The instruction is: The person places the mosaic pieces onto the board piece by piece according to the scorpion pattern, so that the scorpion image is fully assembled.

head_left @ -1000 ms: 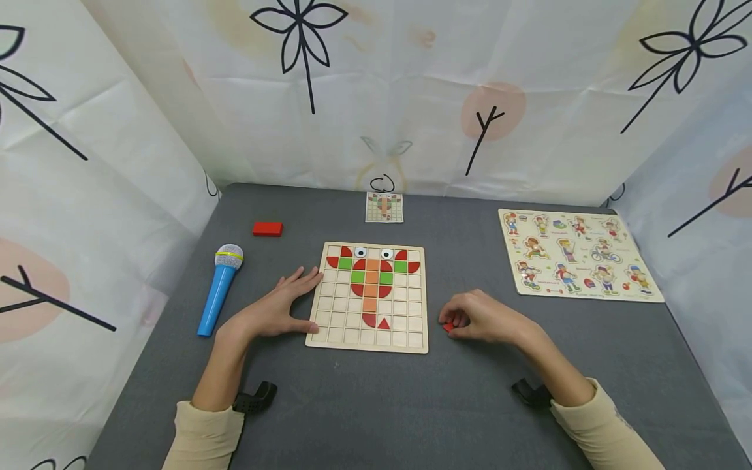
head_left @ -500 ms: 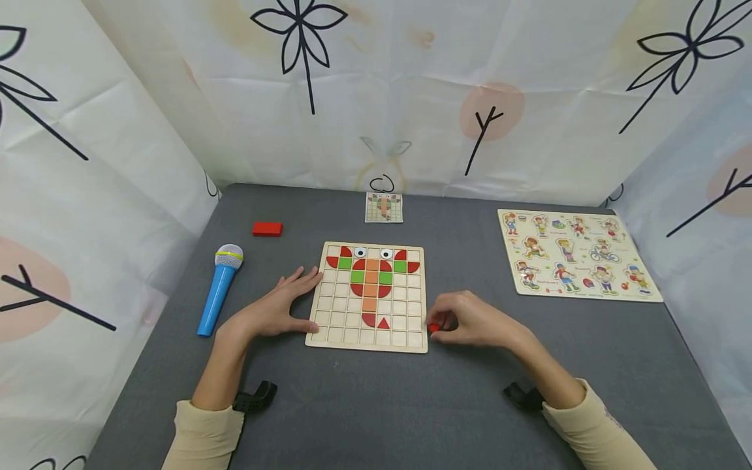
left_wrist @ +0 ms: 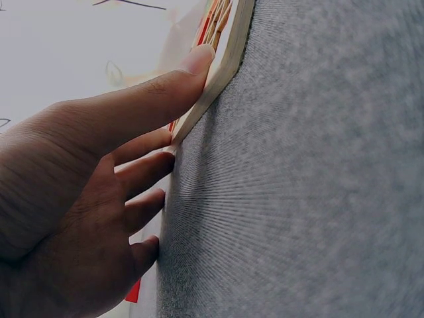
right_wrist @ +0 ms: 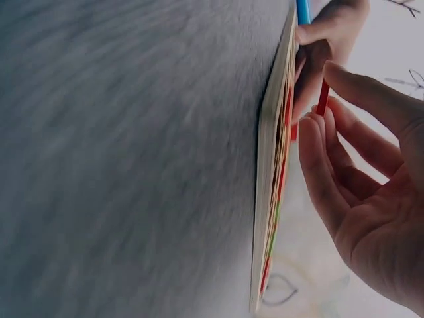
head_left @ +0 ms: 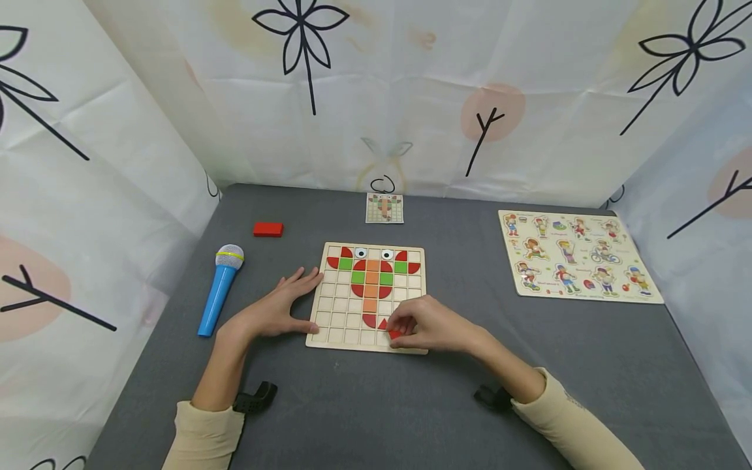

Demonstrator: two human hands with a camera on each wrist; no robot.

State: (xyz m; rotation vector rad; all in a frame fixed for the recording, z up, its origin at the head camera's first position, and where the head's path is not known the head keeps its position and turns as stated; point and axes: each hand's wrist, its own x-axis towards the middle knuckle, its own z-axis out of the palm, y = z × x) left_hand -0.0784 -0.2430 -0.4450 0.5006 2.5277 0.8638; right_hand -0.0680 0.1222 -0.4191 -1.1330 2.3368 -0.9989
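Observation:
A square wooden grid board [head_left: 337, 320] lies on the table, with red, green and orange tiles and two eye pieces set in its upper and middle cells. My right hand [head_left: 437, 324] is over the board's lower right part and pinches a small red tile [head_left: 395, 334] between thumb and fingertips. The right wrist view shows this red tile [right_wrist: 323, 98] edge-on, held just off the board. Near it sits a red triangle tile [head_left: 382, 324], partly beside the fingers. My left hand [head_left: 270, 314] rests along the board's left side, fingers spread, thumb on the lower left corner.
A blue toy microphone [head_left: 217, 294] and a red block [head_left: 267, 230] lie to the left. Behind the board is a small pattern card [head_left: 384, 209]. A picture puzzle board [head_left: 578, 254] lies at the right. Printed cloth [head_left: 376, 98] hangs around the grey table [head_left: 364, 411].
My right hand has moved left from the table beside the board to above its lower right cells, carrying the red tile. The left hand has stayed in place.

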